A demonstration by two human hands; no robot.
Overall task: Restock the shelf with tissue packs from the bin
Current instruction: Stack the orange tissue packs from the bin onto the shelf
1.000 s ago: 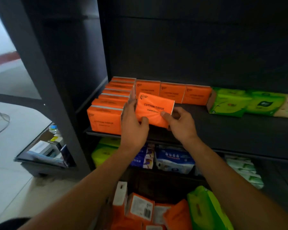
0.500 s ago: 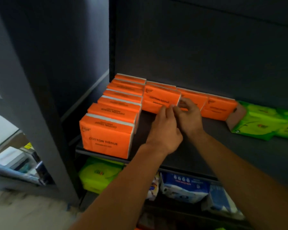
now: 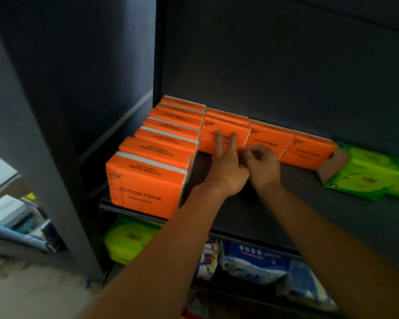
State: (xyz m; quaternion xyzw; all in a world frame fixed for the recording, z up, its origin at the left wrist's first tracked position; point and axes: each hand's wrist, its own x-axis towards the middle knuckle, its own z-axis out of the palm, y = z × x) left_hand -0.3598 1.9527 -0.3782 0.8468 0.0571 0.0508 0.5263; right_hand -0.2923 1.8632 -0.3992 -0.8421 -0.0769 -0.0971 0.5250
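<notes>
Half a second back we had both hands closed around the orange plastic-wrapped tissue pack (image 3: 225, 137); since then our grip has loosened and the pack stands upright on the dark shelf board (image 3: 251, 203), in the back row against the rear panel.

From the head camera, the only view, our left hand (image 3: 227, 165) is open, two fingers (image 3: 218, 141) stretched flat against the pack's front face, clamped on nothing. Our right hand (image 3: 262, 163) sits just beside it, touching it, fingers curled loosely inward near the pack's lower right corner; we cannot tell whether they pinch the wrapper edge or hold nothing, since the fingertips are small and blurred.

The pack touches a column of orange packs (image 3: 157, 162) running front to back on its left, and more orange packs (image 3: 290, 143) continue the back row on its right. Its printed label is partly hidden behind our fingers.

Further right, bright green tissue packs (image 3: 366, 173) are cut off by the frame edge. On the shelf below, a lime-green pack (image 3: 129, 240) and blue-and-white packs (image 3: 256, 263) lie partly hidden behind our forearms. No bin shows in the frame.
</notes>
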